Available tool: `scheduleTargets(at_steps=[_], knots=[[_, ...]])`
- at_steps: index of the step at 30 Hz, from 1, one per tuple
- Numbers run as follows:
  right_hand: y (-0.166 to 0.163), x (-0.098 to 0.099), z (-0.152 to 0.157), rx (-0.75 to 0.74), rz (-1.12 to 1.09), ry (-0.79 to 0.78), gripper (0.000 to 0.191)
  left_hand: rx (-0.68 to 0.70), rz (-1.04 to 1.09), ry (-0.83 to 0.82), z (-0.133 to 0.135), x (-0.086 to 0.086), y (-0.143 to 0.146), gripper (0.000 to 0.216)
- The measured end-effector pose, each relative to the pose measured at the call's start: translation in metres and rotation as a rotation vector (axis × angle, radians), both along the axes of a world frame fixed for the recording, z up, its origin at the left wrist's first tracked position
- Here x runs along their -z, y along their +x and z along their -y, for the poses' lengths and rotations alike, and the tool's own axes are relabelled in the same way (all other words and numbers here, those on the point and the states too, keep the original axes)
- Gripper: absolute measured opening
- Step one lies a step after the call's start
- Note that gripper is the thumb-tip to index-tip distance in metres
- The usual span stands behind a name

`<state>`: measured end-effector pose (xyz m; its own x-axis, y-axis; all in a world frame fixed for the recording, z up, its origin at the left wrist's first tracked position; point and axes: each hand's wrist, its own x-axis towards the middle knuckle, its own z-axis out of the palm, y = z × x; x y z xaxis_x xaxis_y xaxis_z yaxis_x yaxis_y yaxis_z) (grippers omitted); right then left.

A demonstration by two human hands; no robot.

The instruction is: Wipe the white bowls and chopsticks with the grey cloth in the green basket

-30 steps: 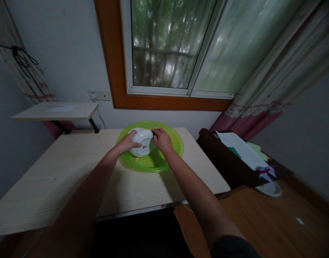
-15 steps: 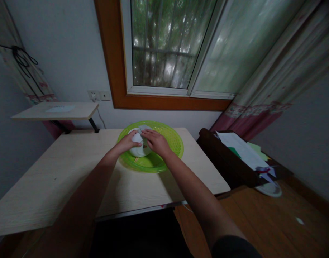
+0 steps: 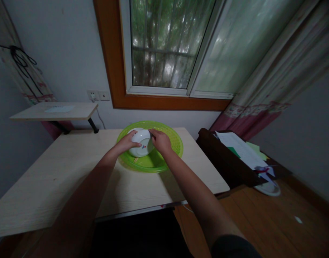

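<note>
My left hand (image 3: 128, 142) grips the left side of a white bowl (image 3: 143, 146), thumb across its front and fingers at the rim. The bowl is tilted and has a small coloured print. At its right edge is my right hand (image 3: 160, 141), with its fingers closed over a grey cloth, mostly hidden in the grip. Behind the held bowl, the rim of another white dish (image 3: 135, 129) shows. Both hands are over a large green plastic basket (image 3: 177, 143). Near its front edge lie thin light-brown sticks (image 3: 136, 159), perhaps chopsticks.
The basket stands on a pale wooden table (image 3: 81, 168) against the wall below a window. At the back left is a small raised shelf (image 3: 57, 111) with a paper on it. A dark brown piece of furniture (image 3: 223, 161) with papers stands to the right.
My right hand has moved slightly right and down from the bowl's top, and its fingers have curled in. The bowl's printed face shows more, the cloth less. My left hand keeps its hold.
</note>
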<state>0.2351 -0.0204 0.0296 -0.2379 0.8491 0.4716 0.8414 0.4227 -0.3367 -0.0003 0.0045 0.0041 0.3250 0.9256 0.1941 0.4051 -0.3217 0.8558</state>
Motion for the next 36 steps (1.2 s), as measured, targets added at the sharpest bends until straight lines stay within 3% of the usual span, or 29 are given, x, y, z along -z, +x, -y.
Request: scheduleTargets(at_steps=[5, 13, 20, 30, 36], knots=[[-0.0048, -0.0014, 0.0027, -0.082, 0.031, 0.050, 0.046, -0.002, 0.006, -0.021, 0.0021, -0.0026, 0.0014, 0.062], [0.0027, 0.0005, -0.0040, 0.062, -0.080, -0.044, 0.044, 0.021, 0.034, -0.031, 0.0014, -0.0011, 0.0022, 0.063], [-0.0001, -0.0042, 0.0015, -0.020, -0.008, 0.014, 0.045, 0.006, 0.001, -0.011, 0.0035, -0.0039, 0.0026, 0.061], [0.0006, -0.0057, 0.0000, 0.071, -0.006, -0.035, 0.041, 0.020, 0.032, -0.012, 0.0030, -0.0017, 0.0030, 0.061], [0.0012, -0.0055, 0.0020, -0.005, 0.049, -0.004, 0.042, 0.009, 0.019, -0.005, 0.0039, -0.0033, 0.0030, 0.062]])
